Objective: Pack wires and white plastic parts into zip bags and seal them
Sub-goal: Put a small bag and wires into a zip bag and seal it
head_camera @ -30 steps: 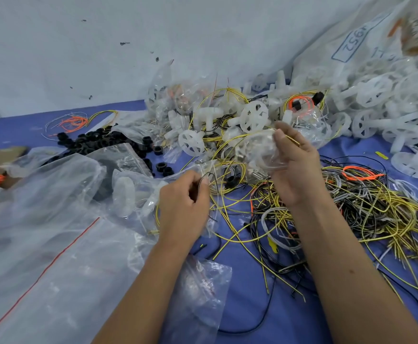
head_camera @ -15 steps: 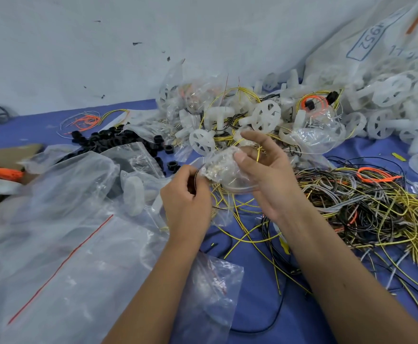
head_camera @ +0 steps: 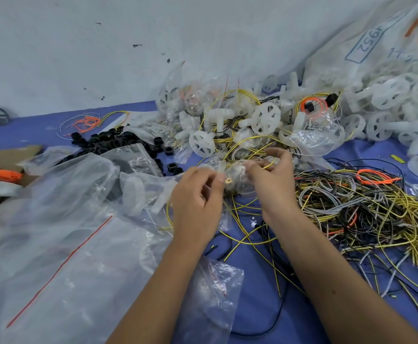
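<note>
The left hand [head_camera: 198, 194] and right hand [head_camera: 272, 180] are both pinching a small clear plastic zip bag [head_camera: 235, 178] between curled fingers. It is hanging above tangled yellow, black and grey wires [head_camera: 366, 207].

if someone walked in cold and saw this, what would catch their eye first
Probably the two hands at centre: the left hand and right hand together pinch a small clear plastic zip bag above the blue table. Next, the tangled heap of yellow, black and grey wires sprawling to the right. Behind it, against the wall, a mound of white plastic spoked wheel parts spills from a big clear sack.
</note>
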`<action>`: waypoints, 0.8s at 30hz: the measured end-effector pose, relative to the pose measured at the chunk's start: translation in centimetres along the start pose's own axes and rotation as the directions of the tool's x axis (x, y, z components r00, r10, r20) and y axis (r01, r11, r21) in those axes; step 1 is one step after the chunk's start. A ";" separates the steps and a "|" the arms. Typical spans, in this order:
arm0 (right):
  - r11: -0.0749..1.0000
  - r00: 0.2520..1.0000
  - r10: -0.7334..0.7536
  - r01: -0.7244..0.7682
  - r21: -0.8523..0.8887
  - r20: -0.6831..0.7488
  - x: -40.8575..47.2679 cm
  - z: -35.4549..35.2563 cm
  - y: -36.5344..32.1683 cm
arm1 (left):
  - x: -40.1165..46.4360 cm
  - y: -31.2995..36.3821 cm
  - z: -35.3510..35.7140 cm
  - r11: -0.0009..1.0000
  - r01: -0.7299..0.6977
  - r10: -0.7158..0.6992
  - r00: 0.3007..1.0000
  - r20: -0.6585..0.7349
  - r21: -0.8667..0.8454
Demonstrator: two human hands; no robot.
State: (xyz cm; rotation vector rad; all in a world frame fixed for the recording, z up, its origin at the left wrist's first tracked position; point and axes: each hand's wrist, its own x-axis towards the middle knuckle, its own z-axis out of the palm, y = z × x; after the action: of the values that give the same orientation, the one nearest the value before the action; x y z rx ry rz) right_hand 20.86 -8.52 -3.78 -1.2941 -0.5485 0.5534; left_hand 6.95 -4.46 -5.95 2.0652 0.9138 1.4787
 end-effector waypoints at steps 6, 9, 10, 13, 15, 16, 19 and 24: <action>0.913 0.992 -0.032 0.078 -0.400 0.122 -0.6 0.3 0.0 | 0.1 0.0 0.0 0.911 0.310 -0.327 0.945 -0.018 -0.271; 0.843 0.969 -0.077 0.189 -0.504 0.235 -0.8 0.4 0.3 | 0.1 -0.3 0.0 0.907 0.367 -0.378 0.926 -0.013 -0.208; 0.852 0.967 -0.062 0.181 -0.491 0.249 -0.8 0.3 0.3 | 0.1 -0.4 0.1 0.917 0.368 -0.374 0.927 -0.013 -0.156; 0.896 0.967 -0.008 0.120 -0.427 0.257 -0.7 0.1 0.4 | 0.2 -0.7 0.3 0.941 0.339 -0.339 0.941 -0.017 -0.010; 0.922 0.973 -0.001 0.091 -0.377 0.233 -0.6 0.0 0.5 | 0.1 -0.8 0.4 0.952 0.300 -0.302 0.953 0.015 0.063; 0.929 0.977 0.002 0.077 -0.362 0.213 -0.6 0.0 0.6 | 0.1 -0.9 0.4 0.953 0.288 -0.293 0.956 0.035 0.098; 0.924 0.983 -0.016 0.084 -0.373 0.182 -0.3 -0.2 0.7 | 0.0 -0.9 0.3 0.946 0.271 -0.288 0.955 0.071 0.180; 0.892 0.984 -0.040 0.114 -0.437 0.174 -0.2 -0.2 1.0 | 0.1 -0.7 0.2 0.946 0.278 -0.296 0.950 0.094 0.168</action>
State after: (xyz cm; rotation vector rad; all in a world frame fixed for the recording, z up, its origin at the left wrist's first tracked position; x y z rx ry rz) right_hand 20.80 -8.58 -4.85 -1.6627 -0.8970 0.4826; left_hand 6.95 -3.91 -6.44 1.9952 1.2538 1.1525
